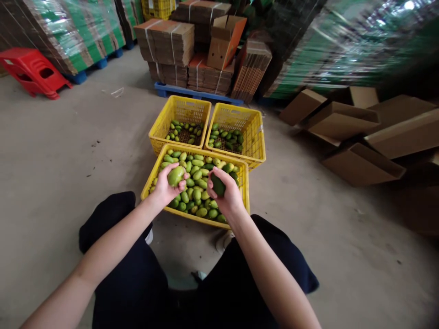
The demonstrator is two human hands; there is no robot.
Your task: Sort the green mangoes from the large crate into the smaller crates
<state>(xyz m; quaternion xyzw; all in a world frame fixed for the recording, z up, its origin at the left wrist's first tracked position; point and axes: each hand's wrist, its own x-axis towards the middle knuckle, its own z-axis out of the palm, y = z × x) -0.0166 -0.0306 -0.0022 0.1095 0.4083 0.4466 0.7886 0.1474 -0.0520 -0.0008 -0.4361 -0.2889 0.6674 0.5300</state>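
The three crates, the front crate [244, 183], left rear crate [175, 142] and right rear crate [259, 137], look like hard plastic with a low sheen. The light green fruit [176, 176] in the left hand [164, 185] has smooth, softly glossy skin; the dark green fruit [218, 185] in the right hand [232, 198] looks smooth and duller. The stool [32, 68] is smooth, shiny plastic. Glossy, wrinkled plastic film [343, 50] catches the light. The cardboard bundles [168, 41] and open boxes [363, 164] are matt paper board. The trousers [130, 278] are matt cloth, the floor [113, 137] dull like concrete.
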